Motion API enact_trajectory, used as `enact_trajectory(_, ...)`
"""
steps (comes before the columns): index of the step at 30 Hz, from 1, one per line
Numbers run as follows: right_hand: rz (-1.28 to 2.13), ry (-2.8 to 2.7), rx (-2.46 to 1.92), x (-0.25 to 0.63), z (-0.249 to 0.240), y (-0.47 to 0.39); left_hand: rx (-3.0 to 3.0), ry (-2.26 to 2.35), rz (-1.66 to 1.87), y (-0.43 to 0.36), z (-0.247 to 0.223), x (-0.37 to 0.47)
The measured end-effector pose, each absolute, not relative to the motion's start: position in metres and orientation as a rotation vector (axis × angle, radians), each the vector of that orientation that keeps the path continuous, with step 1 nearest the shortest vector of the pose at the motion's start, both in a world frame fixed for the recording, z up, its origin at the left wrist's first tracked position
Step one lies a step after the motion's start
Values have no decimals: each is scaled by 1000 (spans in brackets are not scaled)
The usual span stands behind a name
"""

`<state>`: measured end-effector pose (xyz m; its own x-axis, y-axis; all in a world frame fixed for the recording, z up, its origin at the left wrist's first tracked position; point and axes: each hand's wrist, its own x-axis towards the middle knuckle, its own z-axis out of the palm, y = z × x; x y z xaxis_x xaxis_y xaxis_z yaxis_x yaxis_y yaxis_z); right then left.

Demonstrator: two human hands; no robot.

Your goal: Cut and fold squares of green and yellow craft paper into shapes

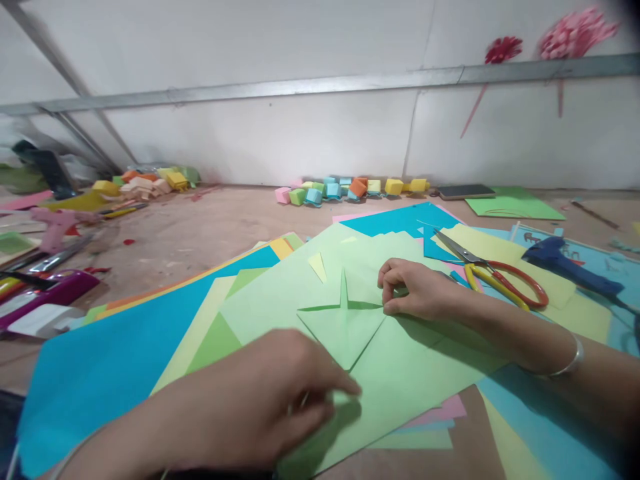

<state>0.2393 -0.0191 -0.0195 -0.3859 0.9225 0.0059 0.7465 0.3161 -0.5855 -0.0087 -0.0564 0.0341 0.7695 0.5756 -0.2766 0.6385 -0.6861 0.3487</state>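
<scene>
A folded light green paper piece (345, 333) lies on a large light green sheet (400, 393), its lower end pointed and a narrow flap standing up at its middle. My right hand (413, 290) pinches the right corner of the folded piece between thumb and fingertips. Below and left of the piece, my left hand (295, 393) hovers over the sheet, slightly blurred, its index finger and thumb apart with nothing between them. A small pale yellow paper scrap (317, 267) lies just above the piece.
Scissors with red and yellow handles (517, 283) and a blue glue gun (573, 263) lie at right on coloured sheets. A blue sheet (115, 367) spreads at left, near a pink glue gun (57, 227). Small paper cubes (333, 191) line the wall.
</scene>
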Motion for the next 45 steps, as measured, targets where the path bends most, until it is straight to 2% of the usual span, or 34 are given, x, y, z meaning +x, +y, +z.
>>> enact_trajectory(3,616,-2302,-1485,238,-18,-21,2533,1164,-60,-24,31,3)
enact_trajectory(6,408,-2430,-1375,236,-21,-27,2498,1266,-138,3,24,14)
enact_trajectory(11,-269,-2750,-1097,224,-30,-47,2492,1116,-228,12,11,14)
enact_trajectory(15,-732,-2710,-1010,213,-34,-59,2505,1058,-164,12,4,9)
enact_trajectory(21,-697,-2623,-983,209,-40,-57,2522,1061,-53,17,-3,5)
enact_trajectory(25,-791,-2685,-894,211,-46,-62,2534,1049,24,14,-4,4)
enact_trajectory(35,-941,-2780,-759,211,-38,-71,2680,1109,6,2,5,9)
enact_trajectory(38,-894,-2740,-768,211,-37,-69,2728,1156,-18,-14,5,5)
enact_trajectory(42,-815,-2677,-796,209,-39,-66,2828,1152,185,-41,-5,3)
enact_trajectory(45,-767,-2641,-812,207,-40,-63,2873,1282,99,-52,-11,7)
